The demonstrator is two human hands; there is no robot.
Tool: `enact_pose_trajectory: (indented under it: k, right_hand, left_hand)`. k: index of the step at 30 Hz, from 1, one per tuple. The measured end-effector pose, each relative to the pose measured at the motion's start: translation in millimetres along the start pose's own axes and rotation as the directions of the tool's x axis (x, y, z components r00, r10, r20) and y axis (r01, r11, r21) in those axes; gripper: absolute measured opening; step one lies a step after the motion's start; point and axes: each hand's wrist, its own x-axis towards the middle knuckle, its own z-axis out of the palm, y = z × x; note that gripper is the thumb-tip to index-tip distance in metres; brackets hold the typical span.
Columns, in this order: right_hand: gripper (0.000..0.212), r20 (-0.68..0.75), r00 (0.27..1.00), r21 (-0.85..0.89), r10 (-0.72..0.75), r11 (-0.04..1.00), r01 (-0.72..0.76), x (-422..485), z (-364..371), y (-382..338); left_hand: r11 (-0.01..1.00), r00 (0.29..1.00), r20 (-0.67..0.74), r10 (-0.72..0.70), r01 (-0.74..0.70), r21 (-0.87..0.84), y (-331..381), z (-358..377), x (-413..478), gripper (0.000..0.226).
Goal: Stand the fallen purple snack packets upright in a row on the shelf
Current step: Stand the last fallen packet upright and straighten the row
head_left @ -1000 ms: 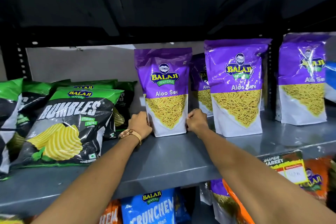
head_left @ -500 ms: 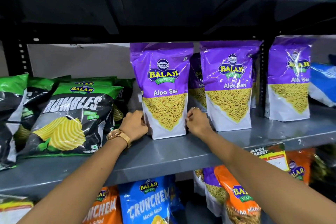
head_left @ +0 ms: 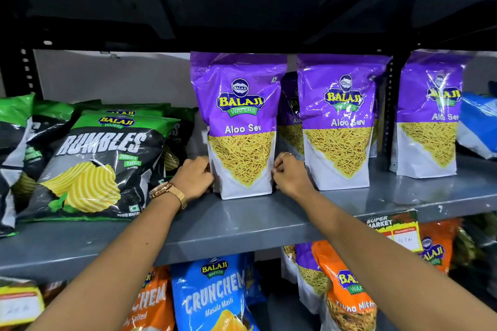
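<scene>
A purple Aloo Sev packet (head_left: 240, 126) stands upright on the grey shelf (head_left: 242, 220). My left hand (head_left: 194, 177) grips its lower left edge and my right hand (head_left: 289, 175) grips its lower right edge. To its right a second purple packet (head_left: 339, 121) stands upright, with another purple packet (head_left: 290, 115) partly hidden behind the gap between them. A third upright purple packet (head_left: 430, 115) stands further right, past a black shelf post (head_left: 389, 105).
Green and black Rumbles chip bags (head_left: 88, 166) lean at the left of the shelf. A blue bag (head_left: 478, 123) lies at the far right. Blue and orange packets fill the shelf below. A yellow price label (head_left: 395, 231) hangs on the shelf edge.
The held purple packet has come a little nearer the front and looks straighter. Both hands stay at its lower edges. The camera has shifted closer.
</scene>
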Motion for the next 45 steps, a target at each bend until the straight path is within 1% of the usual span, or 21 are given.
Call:
enact_pose_trajectory:
  k: [6,13,16,18,19,21,23,25,26,28,29,30,31,32,33,35,36,37,39,42,45]
  right_hand:
    - [0.028,0.015,1.0,-0.01,-0.022,1.0,0.022,1.0,-0.9,1.5]
    - [0.015,-0.029,0.999,-0.062,-0.029,0.998,0.027,3.5,-1.5,3.1]
    - [0.009,-0.045,0.999,-0.051,-0.017,0.999,0.015,1.5,-3.4,1.2]
    - [0.014,-0.09,0.996,0.016,-0.016,1.0,0.018,-0.4,-6.3,0.0]
    - [0.017,-0.12,0.992,0.08,-0.025,0.996,0.035,-2.0,-8.4,-0.9]
    - [0.019,-0.197,0.978,0.232,-0.069,0.966,0.115,-7.9,-16.1,-1.9]
    - [0.016,-0.317,0.939,0.312,-0.132,0.921,0.235,-16.0,-28.9,1.3]
    - [0.015,-0.484,0.854,0.281,-0.191,0.89,0.359,-23.1,-48.4,10.3]
    - [0.015,-0.572,0.793,0.22,-0.21,0.892,0.396,-24.7,-58.2,16.2]
    - [0.019,-0.722,0.658,0.058,-0.213,0.929,0.364,-24.0,-81.2,31.4]
    - [0.022,-0.77,0.612,0.015,-0.184,0.952,0.304,-22.4,-91.3,38.7]
    - [0.028,-0.789,0.6,0.01,-0.133,0.973,0.229,-16.2,-106.0,50.0]
    - [0.035,-0.771,0.633,0.033,-0.069,0.988,0.148,-10.2,-114.5,60.7]
    - [0.042,-0.718,0.696,0.064,-0.009,0.995,0.079,-3.4,-124.1,72.5]
    - [0.046,-0.619,0.784,0.093,0.03,0.995,0.035,3.6,-133.3,86.3]
    - [0.035,-0.343,0.938,0.191,0.05,0.982,0.018,14.5,-146.3,110.5]
    - [0.026,-0.2,0.978,0.262,0.053,0.965,0.001,18.0,-147.8,120.2]
    - [0.024,-0.085,0.994,0.319,0.064,0.947,-0.034,21.1,-150.5,128.6]
    - [0.032,0.043,0.994,0.425,0.099,0.899,-0.108,27.7,-147.6,142.4]
    - [0.034,0.121,0.991,0.442,0.058,0.891,-0.106,36.6,-147.4,152.7]
    - [0.037,0.175,0.984,0.427,-0.015,0.902,-0.063,36.4,-146.7,148.0]
  left_hand:
    - [0.997,0.999,-0.037,0.006,-0.003,0.072,3.5,-1.1,-3.6,0.06]
    - [0.998,0.997,-0.076,-0.007,0.011,0.059,3.9,-0.1,-4.2,0.056]
    - [1.0,0.987,-0.159,0.01,-0.006,0.024,8.0,-0.6,-8.5,0.049]
    - [0.993,0.948,-0.313,0.059,-0.089,-0.08,11.3,-3.8,-11.3,0.053]
    - [0.979,0.899,-0.422,0.117,-0.176,-0.105,12.9,-6.1,-12.8,0.059]
    - [0.935,0.753,-0.599,0.272,-0.354,-0.022,22.2,-8.1,-19.6,0.062]
    - [0.886,0.642,-0.652,0.404,-0.451,0.106,38.2,-4.0,-31.3,0.055]
    - [0.822,0.59,-0.612,0.528,-0.535,0.194,60.3,8.3,-41.7,0.047]
    - [0.786,0.585,-0.563,0.584,-0.58,0.212,73.1,15.8,-45.4,0.045]
    - [0.746,0.618,-0.452,0.643,-0.638,0.189,104.7,35.5,-47.1,0.044]
    - [0.764,0.663,-0.409,0.626,-0.628,0.151,121.8,45.3,-46.8,0.044]
    - [0.803,0.727,-0.372,0.577,-0.587,0.1,144.5,57.8,-43.7,0.045]
    - [0.855,0.803,-0.322,0.501,-0.517,0.039,160.2,66.9,-41.3,0.049]
    - [0.906,0.881,-0.25,0.402,-0.422,-0.033,176.5,76.8,-36.1,0.056]
    - [0.945,0.943,-0.156,0.295,-0.312,-0.102,190.6,87.0,-29.6,0.065]
    - [0.97,0.994,0.012,0.113,-0.108,-0.216,212.7,106.7,-18.2,0.087]
    - [0.966,0.998,0.037,0.052,-0.041,-0.254,219.8,114.9,-14.8,0.094]
    - [0.961,1.0,0.028,0.004,0.004,-0.277,227.6,123.7,-12.1,0.098]
    - [0.959,0.997,-0.044,-0.07,0.055,-0.278,235.6,139.9,-11.0,0.098]
    - [0.963,0.977,-0.167,-0.133,0.087,-0.255,243.8,163.3,-12.1,0.093]
    - [0.942,0.962,-0.175,-0.208,0.149,-0.3,243.4,170.5,-9.7,0.09]
